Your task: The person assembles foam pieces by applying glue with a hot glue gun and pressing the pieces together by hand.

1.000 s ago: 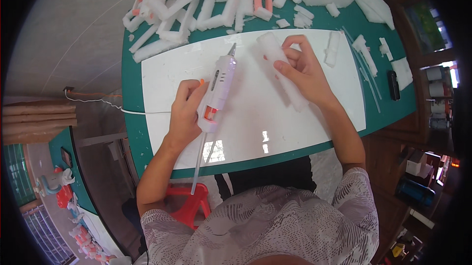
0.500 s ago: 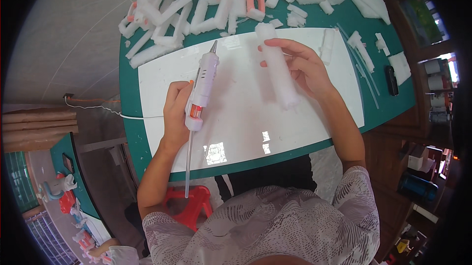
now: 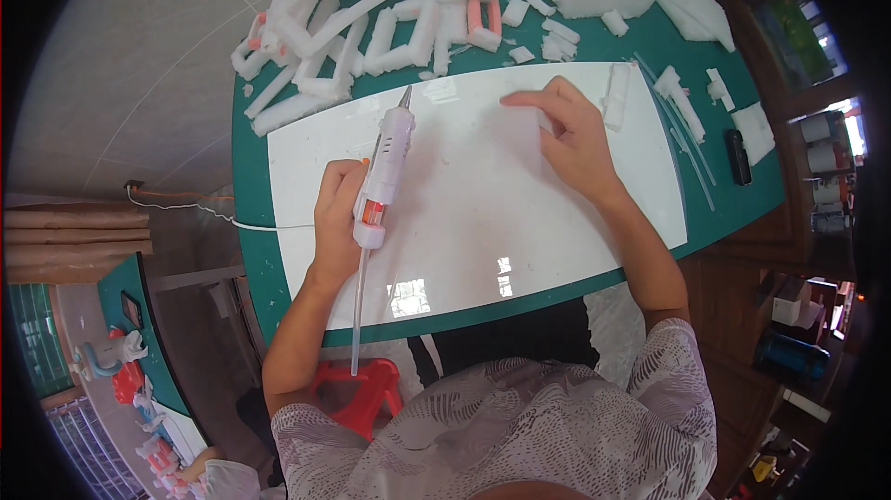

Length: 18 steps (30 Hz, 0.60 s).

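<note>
In my left hand, a white hot glue gun points its metal nozzle away from me over the white board. A clear glue stick sticks out of its back end, past the table's near edge. My right hand is raised over the board's right half, its thumb and index finger around a white foam piece. That piece now shows as a short, pale block, seen nearly end-on, and blends into the white board behind it.
Joined white foam frames stand along the green table's far left. Foam offcuts, a foam strip, clear glue sticks and a black object lie right. A white cord runs left; a red stool stands below.
The foam piece in my right hand has turned from lying lengthwise in view to nearly end-on, as my wrist and fingers turned. My left hand with the glue gun has barely moved.
</note>
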{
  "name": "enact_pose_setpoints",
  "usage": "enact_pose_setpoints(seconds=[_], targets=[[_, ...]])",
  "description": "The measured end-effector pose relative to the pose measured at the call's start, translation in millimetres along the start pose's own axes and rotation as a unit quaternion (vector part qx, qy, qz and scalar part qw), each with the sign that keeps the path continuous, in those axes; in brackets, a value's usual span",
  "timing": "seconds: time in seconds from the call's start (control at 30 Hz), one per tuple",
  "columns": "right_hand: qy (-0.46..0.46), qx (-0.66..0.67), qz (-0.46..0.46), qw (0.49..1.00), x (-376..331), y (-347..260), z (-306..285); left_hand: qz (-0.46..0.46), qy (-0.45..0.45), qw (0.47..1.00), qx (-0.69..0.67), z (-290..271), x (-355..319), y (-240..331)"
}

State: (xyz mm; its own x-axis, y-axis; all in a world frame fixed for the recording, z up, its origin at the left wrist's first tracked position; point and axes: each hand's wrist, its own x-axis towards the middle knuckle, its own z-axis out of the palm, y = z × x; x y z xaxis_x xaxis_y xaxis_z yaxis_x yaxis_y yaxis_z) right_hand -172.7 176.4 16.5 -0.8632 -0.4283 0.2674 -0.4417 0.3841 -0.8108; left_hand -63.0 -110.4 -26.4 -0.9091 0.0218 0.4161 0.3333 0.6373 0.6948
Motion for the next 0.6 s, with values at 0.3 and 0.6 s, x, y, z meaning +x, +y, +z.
enact_pose_setpoints(seconds=[0.3,0.6], targets=[[0.052,-0.132,-0.167,0.976,0.0,4.5,-1.7,0.019,-0.009,1.0,0.003,-1.1,-1.0,4.2],[-0.035,-0.103,-0.069,0.992,-3.1,-3.5,1.9,0.074,0.021,0.995,0.069,-3.4,2.1,10.8]])
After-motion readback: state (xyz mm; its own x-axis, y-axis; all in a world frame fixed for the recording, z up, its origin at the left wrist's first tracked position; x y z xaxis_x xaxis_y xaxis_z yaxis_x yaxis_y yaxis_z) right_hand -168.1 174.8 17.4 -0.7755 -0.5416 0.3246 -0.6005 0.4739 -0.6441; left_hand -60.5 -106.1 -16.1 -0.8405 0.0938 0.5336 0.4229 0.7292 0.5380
